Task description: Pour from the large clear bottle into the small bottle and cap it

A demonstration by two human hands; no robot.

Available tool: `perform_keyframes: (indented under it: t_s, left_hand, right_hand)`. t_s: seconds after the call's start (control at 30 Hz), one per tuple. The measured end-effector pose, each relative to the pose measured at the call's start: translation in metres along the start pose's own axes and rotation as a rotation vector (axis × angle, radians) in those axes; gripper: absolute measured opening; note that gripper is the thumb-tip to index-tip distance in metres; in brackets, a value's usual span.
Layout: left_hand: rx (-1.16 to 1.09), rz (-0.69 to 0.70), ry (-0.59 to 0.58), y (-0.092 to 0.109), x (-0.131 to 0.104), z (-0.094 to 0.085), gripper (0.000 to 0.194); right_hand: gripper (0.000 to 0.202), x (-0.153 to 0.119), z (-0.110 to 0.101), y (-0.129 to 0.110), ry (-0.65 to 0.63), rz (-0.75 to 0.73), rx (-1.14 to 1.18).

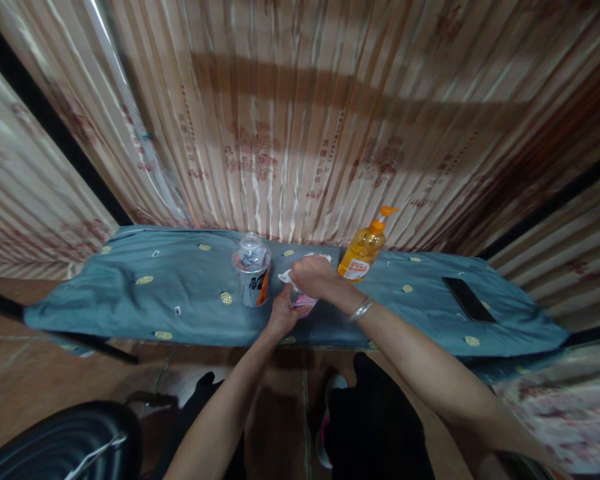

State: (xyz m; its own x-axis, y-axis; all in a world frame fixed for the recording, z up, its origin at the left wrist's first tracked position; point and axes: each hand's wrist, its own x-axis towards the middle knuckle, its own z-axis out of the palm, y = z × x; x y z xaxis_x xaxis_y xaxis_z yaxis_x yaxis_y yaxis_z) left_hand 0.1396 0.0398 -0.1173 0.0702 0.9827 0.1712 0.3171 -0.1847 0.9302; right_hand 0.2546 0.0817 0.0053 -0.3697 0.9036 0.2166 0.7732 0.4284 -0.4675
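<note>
My left hand (pixel 283 313) is wrapped round a small pink item (pixel 306 308) low over the front of the bench; my hands cover much of it, so its kind is unclear. My right hand (pixel 313 275), with a silver bangle at the wrist, is closed on a crumpled white tissue (pixel 285 276) against the top of the pink item. Left of my hands stands a clear plastic bottle (pixel 253 277) with a black and orange label. To their right is a pump bottle (pixel 364 252) of yellow liquid with an orange pump head.
A dark phone (pixel 467 299) lies toward the right end of the bench, which has a teal patterned cloth (pixel 195 283). Behind it hangs a pleated curtain (pixel 300 133). Dark metal posts (pixel 55 113) frame the sides. A black round seat (pixel 65 443) is at lower left.
</note>
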Motion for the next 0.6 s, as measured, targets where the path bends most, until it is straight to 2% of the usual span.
perform_keyframes:
  t_s: [0.03,0.07,0.13,0.17,0.23,0.3,0.43,0.5,0.6]
  left_hand:
    - [-0.005,0.001,0.002,0.003,-0.001,-0.001,0.038]
    - [-0.011,0.003,0.004,0.006,-0.003,-0.001,0.039]
    - [-0.027,0.004,0.012,0.012,-0.005,-0.002,0.051]
    - [-0.037,0.003,0.015,0.014,-0.006,-0.002,0.059]
    - [-0.056,-0.002,0.02,0.017,-0.007,-0.001,0.068]
    - [-0.076,-0.013,0.021,0.019,-0.007,-0.001,0.065]
    - [-0.105,-0.046,0.054,0.02,-0.009,-0.004,0.061]
    - [-0.116,-0.055,0.071,0.02,-0.011,-0.008,0.059]
    - [-0.129,-0.058,0.086,0.02,-0.016,-0.018,0.059]
  right_hand:
    - [0.017,0.007,-0.006,0.004,-0.057,-0.008,-0.013]
    - [0.022,0.013,-0.013,0.008,-0.171,-0.031,-0.024]
    - [0.026,0.021,-0.025,0.017,-0.328,-0.036,0.039]
    - [0.027,0.023,-0.029,0.022,-0.383,-0.007,0.105]
    - [0.026,0.024,-0.03,0.03,-0.414,0.082,0.309]
    - [0.025,0.02,-0.023,0.036,-0.366,0.172,0.561]
    - [0.028,0.016,0.001,0.043,-0.033,0.36,1.007]
    - [0.03,0.013,0.013,0.046,0.08,0.417,1.098]
    - [0.03,-0.001,0.034,0.051,0.109,0.463,1.138]
